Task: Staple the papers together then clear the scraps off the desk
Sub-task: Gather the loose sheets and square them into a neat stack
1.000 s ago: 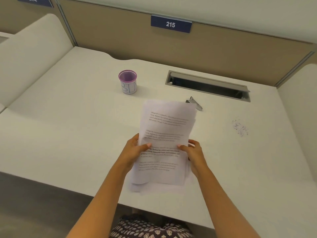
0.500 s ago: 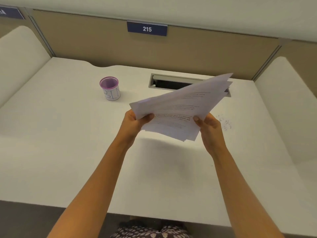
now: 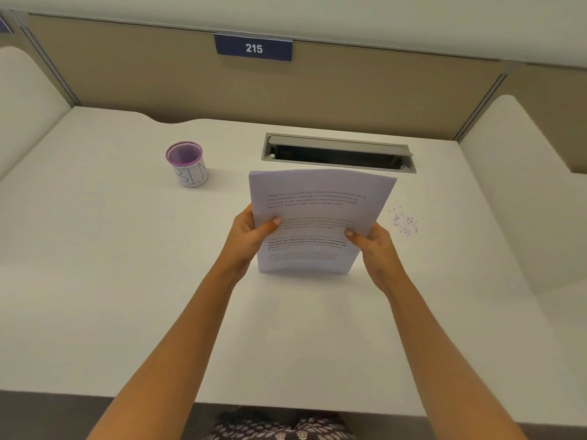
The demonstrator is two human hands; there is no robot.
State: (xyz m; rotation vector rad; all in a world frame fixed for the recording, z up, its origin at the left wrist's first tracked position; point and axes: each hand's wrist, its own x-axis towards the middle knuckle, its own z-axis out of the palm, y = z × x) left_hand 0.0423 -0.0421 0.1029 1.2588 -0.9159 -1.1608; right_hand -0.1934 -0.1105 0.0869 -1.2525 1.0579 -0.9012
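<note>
Papers, airborne moments ago, now stand squared on the tabletop. Left grip and right grip pinch them; stapling awaits.

A white desk is backed by a tan partition across the upper frame, where a blue plate marked 215 is fixed. A cream divider is seen at the left edge, a second divider at the right.

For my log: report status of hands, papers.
Left hand and right hand grip paper stack, upright on desk. Scraps right of it, untouched.
</note>
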